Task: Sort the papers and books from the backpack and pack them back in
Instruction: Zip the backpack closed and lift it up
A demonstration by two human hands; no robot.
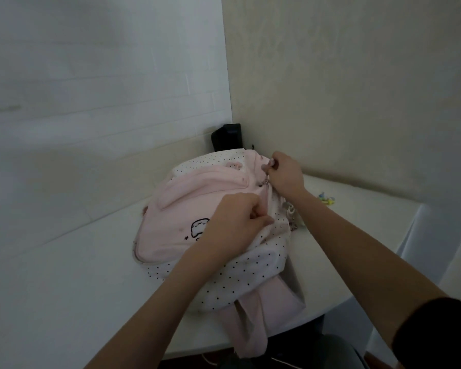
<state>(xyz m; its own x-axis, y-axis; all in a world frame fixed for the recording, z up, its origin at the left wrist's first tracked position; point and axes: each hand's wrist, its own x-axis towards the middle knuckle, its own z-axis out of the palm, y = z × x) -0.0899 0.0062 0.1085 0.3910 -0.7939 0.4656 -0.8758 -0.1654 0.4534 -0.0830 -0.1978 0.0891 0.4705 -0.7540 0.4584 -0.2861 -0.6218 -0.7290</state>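
Observation:
A pink and white polka-dot backpack (176,225) lies on the white table (51,275), its pink front pocket facing up. My left hand (237,222) pinches the fabric beside the zipper line near the bag's middle. Farther back, my right hand (284,174) grips the zipper pull (266,167) at the top of the bag. No papers or books are visible; the bag's inside is hidden.
A black object (226,137) stands in the corner behind the bag, against the walls. Small coloured items (326,199) lie on the table to the right. A keychain charm (292,211) hangs at the bag's right side. Pink straps (253,328) dangle over the table's front edge.

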